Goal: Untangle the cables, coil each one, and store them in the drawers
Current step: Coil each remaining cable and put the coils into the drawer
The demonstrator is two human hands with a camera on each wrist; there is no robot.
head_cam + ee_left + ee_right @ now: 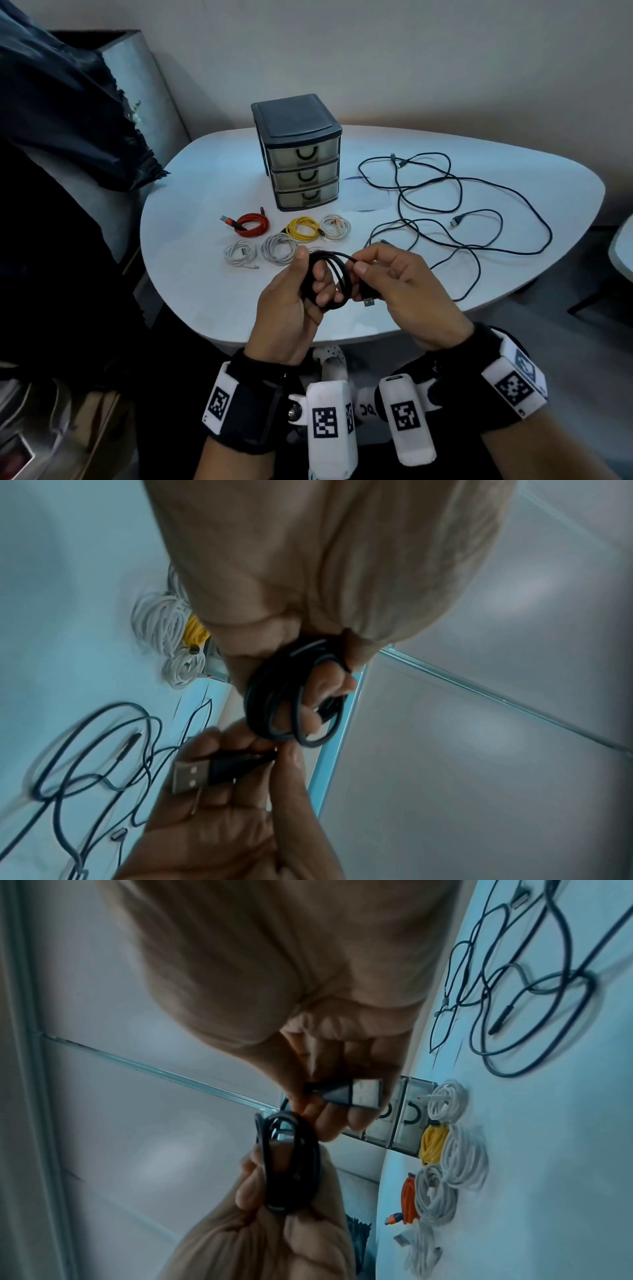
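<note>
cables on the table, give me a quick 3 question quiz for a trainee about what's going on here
1. True or false: all three drawers of the drawer unit are shut.
2. How many finished coils lie on the table? A) three B) five C) seven
3. Fill in: the left hand holds the black coil while the right hand pinches its ____ plug.

Key: 1 true. 2 B: red coil, yellow coil and three white coils. 3 USB. The loose black cables are uncoiled.
</note>
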